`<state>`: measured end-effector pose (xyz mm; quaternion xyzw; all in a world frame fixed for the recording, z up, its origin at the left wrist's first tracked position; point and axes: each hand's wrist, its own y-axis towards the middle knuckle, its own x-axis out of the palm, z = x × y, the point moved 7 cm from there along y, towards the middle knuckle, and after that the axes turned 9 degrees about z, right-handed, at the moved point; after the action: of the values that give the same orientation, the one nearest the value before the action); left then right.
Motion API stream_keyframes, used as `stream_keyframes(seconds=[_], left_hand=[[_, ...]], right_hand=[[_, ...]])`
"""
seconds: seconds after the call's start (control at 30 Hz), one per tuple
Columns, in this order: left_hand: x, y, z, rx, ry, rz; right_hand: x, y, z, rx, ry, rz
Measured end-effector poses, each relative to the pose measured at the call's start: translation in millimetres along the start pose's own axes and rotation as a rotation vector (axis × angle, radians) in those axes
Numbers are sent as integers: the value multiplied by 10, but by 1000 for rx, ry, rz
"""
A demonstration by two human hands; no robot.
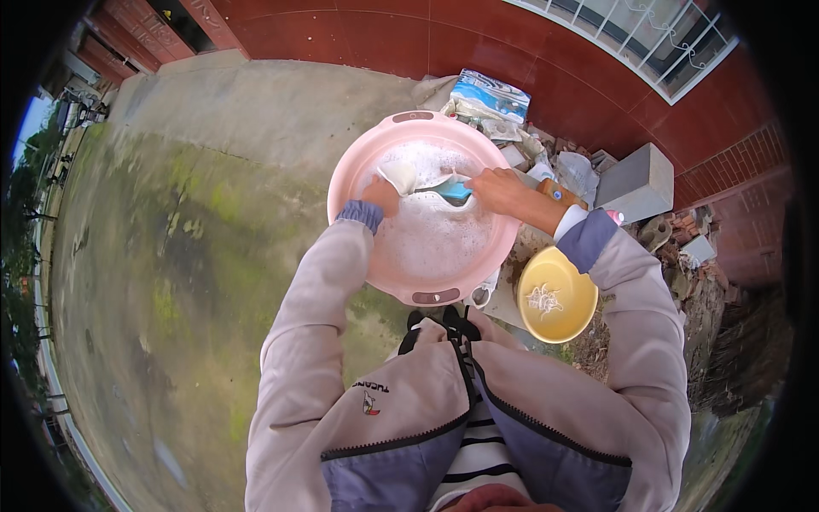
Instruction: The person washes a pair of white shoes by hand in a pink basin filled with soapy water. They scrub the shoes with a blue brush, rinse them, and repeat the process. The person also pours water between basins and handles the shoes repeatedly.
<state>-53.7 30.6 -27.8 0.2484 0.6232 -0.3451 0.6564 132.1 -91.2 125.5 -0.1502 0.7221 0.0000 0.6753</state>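
Note:
A pink plastic basin (441, 295) of sudsy water (441, 246) lies before me. My left hand (382, 194) grips one end of a white shoe (435, 200) over the suds, by its raised white part. At the shoe's other end, my right hand (498, 191) holds a blue brush (455, 190) against the shoe's opening. The brush's underside and the fingertips of my right hand are partly hidden. Foam covers most of the water, so what lies under it cannot be seen.
Right of the pink basin stands a yellow basin (558, 326) holding white shoelaces (544, 299). A white shoe (481, 296) is partly hidden beside the pink rim. Along the red wall (384, 35) are a blue-and-white box (491, 96), a grey block (636, 182), a wooden-looking block (562, 193) and rubble.

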Motion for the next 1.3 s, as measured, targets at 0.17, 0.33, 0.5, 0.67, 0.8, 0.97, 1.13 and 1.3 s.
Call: stream_keyframes(seconds=[0.17,0.33,0.5,0.67,0.8,0.97,1.13,1.3], left_hand=[[-359,-99,165,-118,-108,-103],[-517,-230,132,-150,-202,-19],[-1122,-407,253,208,-142,144],[-1466,-301,209,46,99,20],[-1616,-246,304,78,308,84],[-1888,-236,555,153,656,139],[-2162,-458,747,270,1007,437],[-2102,-590,631,240,1046,470]], right_hand=[[349,401,-372,-47,203,214],[482,550,-563,-211,440,157],[-327,180,-216,-216,20,106],[-264,-48,-18,3,63,132],[55,-296,24,111,231,106],[327,-276,-59,106,637,150],[371,-138,-581,372,1424,15],[684,34,-606,208,1057,291]])
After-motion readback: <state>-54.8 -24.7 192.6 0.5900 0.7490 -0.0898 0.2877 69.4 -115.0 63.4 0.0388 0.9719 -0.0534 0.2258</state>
